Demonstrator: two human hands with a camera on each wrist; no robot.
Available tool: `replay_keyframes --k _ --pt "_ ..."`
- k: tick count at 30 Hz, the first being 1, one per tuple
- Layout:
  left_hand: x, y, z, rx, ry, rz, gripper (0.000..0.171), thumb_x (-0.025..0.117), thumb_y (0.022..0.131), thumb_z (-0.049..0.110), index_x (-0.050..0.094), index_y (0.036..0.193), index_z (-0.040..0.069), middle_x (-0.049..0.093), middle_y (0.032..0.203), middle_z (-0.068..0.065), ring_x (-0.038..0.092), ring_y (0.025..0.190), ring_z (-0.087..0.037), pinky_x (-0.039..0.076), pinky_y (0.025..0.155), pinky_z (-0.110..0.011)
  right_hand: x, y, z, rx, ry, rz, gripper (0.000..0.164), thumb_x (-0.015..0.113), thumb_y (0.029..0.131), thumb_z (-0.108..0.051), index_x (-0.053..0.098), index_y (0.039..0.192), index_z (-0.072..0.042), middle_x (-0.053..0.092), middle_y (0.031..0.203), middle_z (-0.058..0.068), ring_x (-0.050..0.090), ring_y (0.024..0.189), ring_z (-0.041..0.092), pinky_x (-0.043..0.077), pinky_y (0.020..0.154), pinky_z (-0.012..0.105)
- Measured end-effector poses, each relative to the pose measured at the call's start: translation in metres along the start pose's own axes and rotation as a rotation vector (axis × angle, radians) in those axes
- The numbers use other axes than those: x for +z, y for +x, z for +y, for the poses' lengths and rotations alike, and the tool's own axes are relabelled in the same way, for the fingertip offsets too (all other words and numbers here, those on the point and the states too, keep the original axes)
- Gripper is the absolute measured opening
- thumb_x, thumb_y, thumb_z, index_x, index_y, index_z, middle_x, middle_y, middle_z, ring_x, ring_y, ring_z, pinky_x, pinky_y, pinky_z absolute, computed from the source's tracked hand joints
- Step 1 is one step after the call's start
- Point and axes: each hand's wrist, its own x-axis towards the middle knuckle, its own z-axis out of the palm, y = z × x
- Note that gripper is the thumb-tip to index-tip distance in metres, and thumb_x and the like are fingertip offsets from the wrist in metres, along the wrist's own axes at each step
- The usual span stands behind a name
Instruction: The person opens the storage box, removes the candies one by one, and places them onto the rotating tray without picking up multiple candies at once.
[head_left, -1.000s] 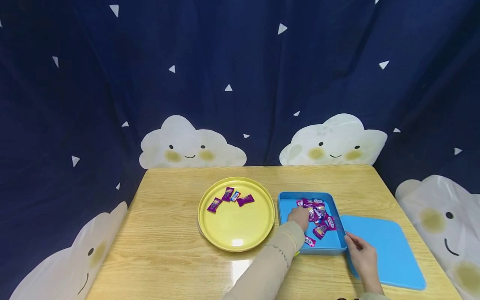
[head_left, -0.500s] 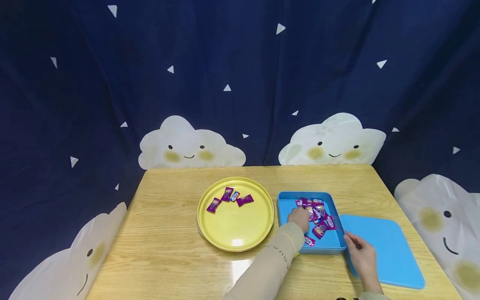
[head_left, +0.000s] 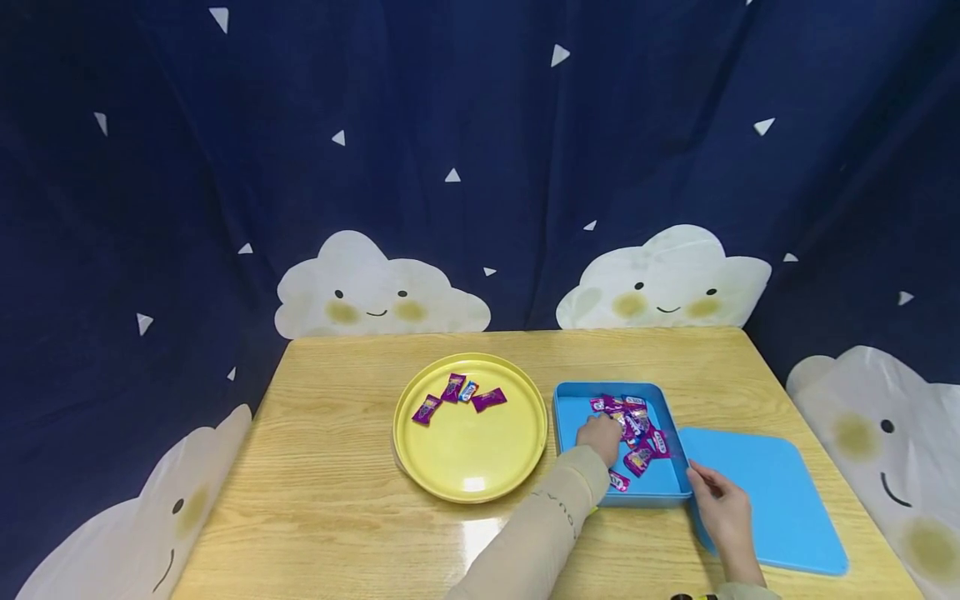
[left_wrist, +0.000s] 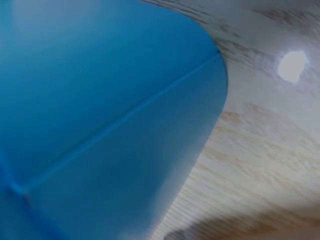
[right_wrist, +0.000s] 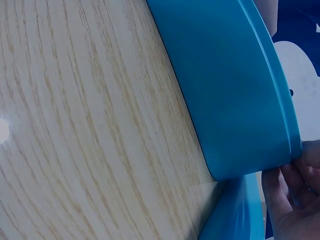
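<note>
My left hand (head_left: 599,439) reaches into the blue box (head_left: 647,502) in the head view, at the left side of a heap of purple wrapped candies (head_left: 638,459). Its fingertips are hidden, so whether they hold a candy does not show. At the box's front right corner, my right hand (head_left: 724,510) pinches the rim between thumb and fingers; the right wrist view shows the same grip on the box wall (right_wrist: 230,95). The left wrist view has only the blue box's side (left_wrist: 115,150) and the table, with no fingers visible.
Left of the box stands a round yellow tray (head_left: 472,450) with purple candies (head_left: 489,400) and a small blue-and-white one (head_left: 468,392) near its back. A flat blue lid (head_left: 783,504) lies to the box's right. A dark blue curtain (head_left: 420,100) hangs behind the wooden table (head_left: 322,483).
My left hand has shifted very slightly within the box, near the candies. My right hand keeps its hold on the corner. The tray's candies look unchanged.
</note>
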Motion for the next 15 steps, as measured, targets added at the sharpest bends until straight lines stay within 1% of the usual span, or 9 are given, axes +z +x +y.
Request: replay_keyframes --k 3,5,10,12,13,15 --pt "0.001 0.000 0.000 0.010 0.006 0.006 0.021 0.067 0.083 0.023 0.067 0.103 0.026 0.060 0.098 0.006 0.055 0.090 -0.009 0.051 0.071 -0.025 0.002 0.003 0.005 -0.005 -0.004 -0.007 0.050 0.049 0.090 -0.047 0.063 0.116 -0.007 0.062 0.111 0.014 0.047 0.079 -0.002 0.041 0.059 0.014" --pt "0.001 0.001 -0.001 0.015 0.014 0.009 0.021 0.066 0.083 0.023 0.067 0.104 0.025 0.060 0.099 0.006 0.055 0.090 -0.010 0.051 0.071 -0.025 -0.001 0.000 -0.001 -0.015 0.017 -0.006 0.048 0.052 0.090 -0.043 0.064 0.114 -0.004 0.062 0.108 0.017 0.049 0.079 0.003 0.042 0.058 0.017" --pt "0.000 -0.001 -0.001 0.007 0.020 0.010 0.022 0.064 0.085 0.024 0.066 0.107 0.025 0.060 0.100 0.005 0.055 0.089 -0.010 0.051 0.070 -0.024 -0.011 -0.011 -0.025 -0.002 0.044 0.002 0.041 0.054 0.091 -0.033 0.063 0.113 0.000 0.062 0.107 0.020 0.051 0.080 0.008 0.042 0.055 0.017" --pt "-0.001 -0.001 -0.002 0.001 0.020 0.009 0.021 0.064 0.085 0.024 0.066 0.106 0.025 0.061 0.100 0.006 0.055 0.089 -0.010 0.051 0.070 -0.024 -0.011 -0.012 -0.026 0.001 0.031 0.007 0.041 0.053 0.091 -0.034 0.063 0.113 -0.001 0.063 0.107 0.019 0.050 0.079 0.005 0.042 0.053 0.016" --pt "-0.002 -0.002 -0.002 -0.003 0.017 0.007 0.021 0.064 0.085 0.023 0.067 0.105 0.026 0.061 0.099 0.006 0.055 0.089 -0.010 0.051 0.070 -0.024 -0.011 -0.012 -0.025 -0.005 0.045 0.008 0.041 0.054 0.091 -0.034 0.063 0.113 0.000 0.063 0.106 0.020 0.050 0.079 0.007 0.042 0.055 0.016" --pt "-0.005 -0.002 -0.003 -0.010 0.006 0.008 0.020 0.065 0.084 0.022 0.067 0.104 0.025 0.062 0.098 0.006 0.055 0.088 -0.010 0.051 0.069 -0.024 -0.008 -0.009 -0.018 -0.015 0.021 0.017 0.044 0.053 0.090 -0.039 0.064 0.112 -0.002 0.064 0.103 0.014 0.049 0.076 0.001 0.042 0.055 0.015"
